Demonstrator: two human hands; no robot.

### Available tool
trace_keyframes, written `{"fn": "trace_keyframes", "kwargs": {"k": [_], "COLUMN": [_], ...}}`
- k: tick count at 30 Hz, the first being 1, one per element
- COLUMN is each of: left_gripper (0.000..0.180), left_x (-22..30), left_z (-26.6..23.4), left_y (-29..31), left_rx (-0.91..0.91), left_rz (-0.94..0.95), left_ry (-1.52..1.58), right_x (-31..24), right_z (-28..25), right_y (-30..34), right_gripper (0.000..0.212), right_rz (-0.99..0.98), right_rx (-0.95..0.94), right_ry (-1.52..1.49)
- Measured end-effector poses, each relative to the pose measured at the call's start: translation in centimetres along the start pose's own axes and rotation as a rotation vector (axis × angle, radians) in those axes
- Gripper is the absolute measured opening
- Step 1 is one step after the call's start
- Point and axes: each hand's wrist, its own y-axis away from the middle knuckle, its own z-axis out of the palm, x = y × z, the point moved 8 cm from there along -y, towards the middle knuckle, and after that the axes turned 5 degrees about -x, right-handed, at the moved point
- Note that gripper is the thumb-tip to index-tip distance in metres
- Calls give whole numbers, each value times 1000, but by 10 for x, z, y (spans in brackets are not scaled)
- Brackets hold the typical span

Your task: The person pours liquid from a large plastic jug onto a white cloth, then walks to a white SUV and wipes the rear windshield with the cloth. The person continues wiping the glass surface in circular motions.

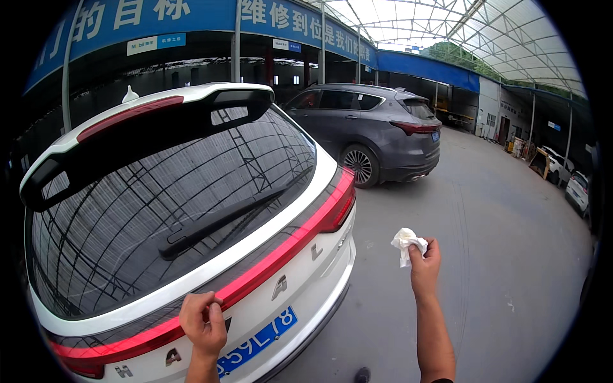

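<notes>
A crumpled white tissue (404, 239) is pinched between the thumb and fingers of my right hand (427, 268), held up over the grey floor, to the right of a white car (319, 271). My left hand (203, 324) is in front of that car's tailgate, above the blue licence plate (258, 343), with its fingers curled in toward the thumb. Nothing shows between them. Behind its fingertips runs the red light strip (255, 281); whether they touch it I cannot tell. The rear window (172, 217) and its wiper (220, 223) lie above.
A dark grey SUV (377, 131) is parked beyond the white car. Grey floor (485, 255) stretches to the right. Metal posts (236, 38) hold up the translucent roof. White cars (578, 191) and a wooden frame (540, 163) stand at the far right.
</notes>
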Motion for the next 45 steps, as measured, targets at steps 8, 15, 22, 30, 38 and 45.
{"fn": "trace_keyframes", "kwargs": {"k": [8, 15, 22, 30, 38, 45], "left_gripper": [14, 12, 11, 16, 20, 20], "left_x": [-9, -13, -14, -14, -11, -23], "left_z": [67, 85, 84, 93, 184, 200], "left_y": [-14, 0, 18, 25, 14, 15], "left_rx": [250, 197, 326, 435, 505, 588], "left_rz": [-223, -278, -390, -480, -440, -512], "left_ry": [-648, -967, -1028, -1114, -1176, -1147], "right_x": [16, 36, 60, 51, 62, 51], "right_z": [224, 374, 446, 492, 492, 545], "right_y": [-256, -343, -363, -383, -383, -420], "right_gripper": [24, 31, 16, 8, 10, 12], "right_rz": [-599, -1040, -1182, -1267, -1426, -1270], "right_rx": [-384, -478, -724, -822, -865, -954], "right_ry": [159, 216, 145, 102, -17, 16]}}
